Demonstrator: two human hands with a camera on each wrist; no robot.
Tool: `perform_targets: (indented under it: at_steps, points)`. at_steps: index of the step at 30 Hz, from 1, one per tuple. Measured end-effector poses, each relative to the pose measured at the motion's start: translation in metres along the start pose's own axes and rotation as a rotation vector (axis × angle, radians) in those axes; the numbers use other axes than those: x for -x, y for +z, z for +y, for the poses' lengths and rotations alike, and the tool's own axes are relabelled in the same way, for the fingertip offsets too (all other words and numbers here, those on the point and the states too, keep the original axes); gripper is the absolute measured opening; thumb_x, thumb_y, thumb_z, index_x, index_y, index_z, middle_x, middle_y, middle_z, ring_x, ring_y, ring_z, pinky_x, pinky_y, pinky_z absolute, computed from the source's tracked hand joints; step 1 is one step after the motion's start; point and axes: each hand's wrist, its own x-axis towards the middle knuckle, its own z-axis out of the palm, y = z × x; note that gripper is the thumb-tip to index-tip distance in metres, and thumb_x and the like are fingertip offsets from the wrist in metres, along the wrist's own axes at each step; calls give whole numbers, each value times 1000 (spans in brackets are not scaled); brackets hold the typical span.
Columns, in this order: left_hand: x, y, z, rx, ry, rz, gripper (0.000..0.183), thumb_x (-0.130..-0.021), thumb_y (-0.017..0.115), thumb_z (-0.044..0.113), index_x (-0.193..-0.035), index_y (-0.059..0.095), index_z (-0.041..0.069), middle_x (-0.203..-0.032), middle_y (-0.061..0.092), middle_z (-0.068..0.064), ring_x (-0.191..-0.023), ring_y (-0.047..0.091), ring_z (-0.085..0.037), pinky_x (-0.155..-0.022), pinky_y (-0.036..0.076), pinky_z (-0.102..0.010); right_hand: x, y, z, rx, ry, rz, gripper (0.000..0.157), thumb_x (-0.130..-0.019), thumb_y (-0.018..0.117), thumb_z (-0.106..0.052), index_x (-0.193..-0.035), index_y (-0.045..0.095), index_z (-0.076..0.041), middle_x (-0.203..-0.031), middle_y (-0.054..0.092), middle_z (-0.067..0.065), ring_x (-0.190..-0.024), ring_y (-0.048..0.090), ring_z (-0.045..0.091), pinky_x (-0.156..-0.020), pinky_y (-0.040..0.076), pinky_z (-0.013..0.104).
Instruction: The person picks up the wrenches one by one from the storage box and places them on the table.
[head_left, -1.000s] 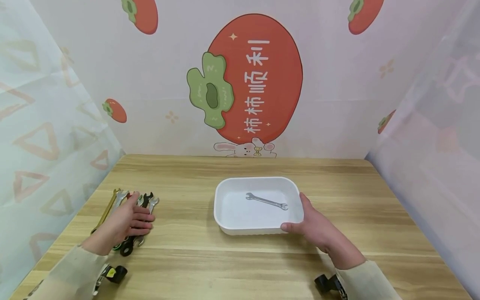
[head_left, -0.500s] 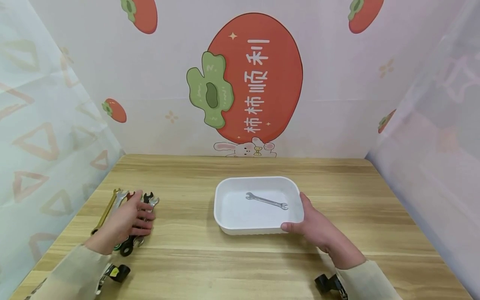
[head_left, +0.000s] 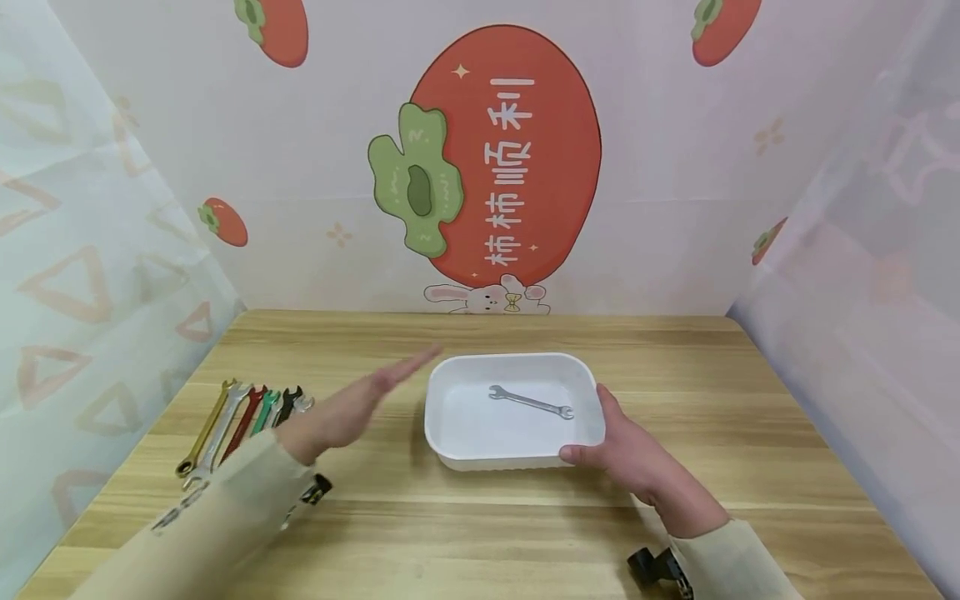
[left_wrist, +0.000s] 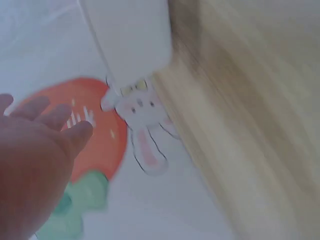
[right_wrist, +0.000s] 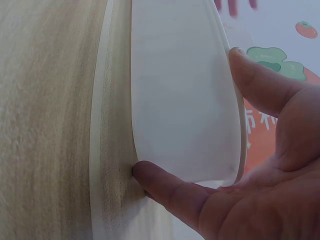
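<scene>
A white plastic container point(head_left: 487, 461) stands on the wooden table, with one silver open-end wrench point(head_left: 530, 402) lying flat in it. My right hand point(head_left: 630, 446) grips its right end, and the right wrist view has the thumb point(right_wrist: 255, 82) at the rim and a finger low along the container's wall point(right_wrist: 185, 90). Left of the container, my left hand point(head_left: 348, 412) is in the air with straight fingers and holds nothing. The left wrist view has that hand point(left_wrist: 35, 165) with its fingers apart, near the container's side point(left_wrist: 132, 40).
At the left lies a row of several wrenches: gold point(head_left: 206, 430), silver point(head_left: 227, 427), red point(head_left: 244, 425), green point(head_left: 266, 412), black point(head_left: 287, 405) and another silver one, partly behind my left forearm. Printed sheets point(head_left: 315, 267) enclose the table point(head_left: 675, 358) at the back and sides.
My left hand has come off the wrenches and moved right toward the container, uncovering most of the row. The right hand, the container and the wrench inside have stayed in place.
</scene>
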Motion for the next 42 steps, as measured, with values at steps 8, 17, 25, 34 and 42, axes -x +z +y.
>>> perform_targets:
  at_steps: [8, 17, 25, 34, 42]
  points:
    - [-73, 39, 5, -434, 29, -291, 66, -102, 18, 62, -161, 14, 32, -165, 13, 9, -150, 7, -22, -118, 3, -50, -1, 2, -2, -3, 16, -1, 124, -77, 88, -30, -159, -2, -5, -154, 31, 24, -127, 43, 39, -105, 35, 59]
    - [-109, 59, 2, -222, -283, -416, 64, -95, 26, 74, -155, 20, 52, -161, 25, 10, -148, 15, -19, -117, 9, -49, 0, 2, -2, -10, 13, 2, 122, -78, 87, -27, -158, -2, -3, -150, 36, 24, -122, 48, 36, -104, 37, 57]
    - [-112, 64, -1, -147, -472, -360, 73, -86, 33, 84, -152, 32, 52, -153, 38, 9, -141, 29, -18, -113, 23, -50, -1, 1, -1, -25, -2, -2, 121, -77, 88, -26, -158, 0, -4, -148, 39, 22, -119, 49, 35, -102, 40, 55]
    - [-107, 59, 0, -207, -242, -401, 64, -101, 26, 65, -157, 32, 35, -156, 36, 12, -143, 29, -15, -116, 21, -45, -2, 1, -2, -21, -12, -2, 120, -77, 88, -26, -159, 3, -6, -148, 40, 21, -118, 50, 34, -100, 41, 54]
    - [-113, 64, -9, -198, -185, -299, 79, -96, 66, 31, -161, 22, 23, -140, 56, 4, -123, 55, -11, -104, 41, -35, -1, 1, -2, -8, -1, 7, 120, -77, 88, -27, -159, 3, -5, -150, 38, 22, -120, 50, 36, -100, 41, 57]
